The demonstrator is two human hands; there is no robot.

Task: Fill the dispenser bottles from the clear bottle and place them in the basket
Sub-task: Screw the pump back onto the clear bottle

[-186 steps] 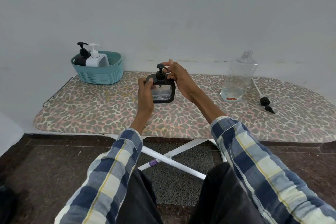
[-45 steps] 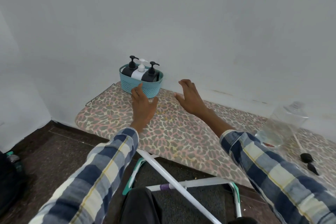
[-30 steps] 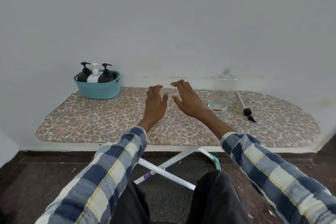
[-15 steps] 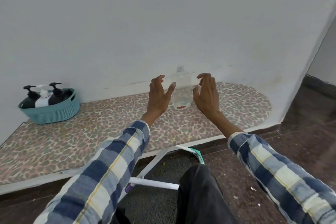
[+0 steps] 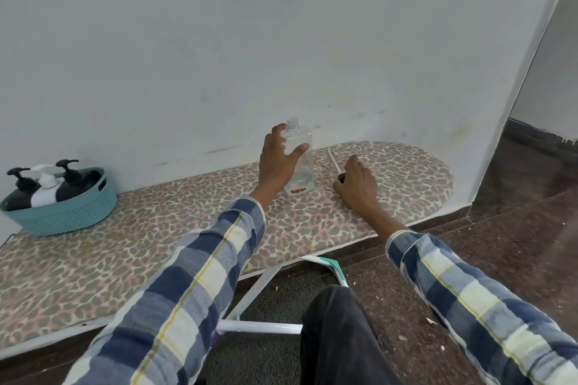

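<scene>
Leopard-print ironing board (image 5: 187, 247) along the wall, teal basket (image 5: 62, 216) with three dispenser bottles (image 5: 47, 187) far left, upright clear bottle (image 5: 298, 162) clasped in left hand (image 5: 278, 162) grip, right hand (image 5: 356, 184) grip curled over black pump cap (image 5: 341, 178) beside it

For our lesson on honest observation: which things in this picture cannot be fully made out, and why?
Head view only:
- Pump cap: mostly hidden under the right hand; grip unclear.
- Clear bottle: its left side covered by the left hand.
- Dispenser bottles: lower bodies hidden by the basket wall; fill levels unseen.
</scene>
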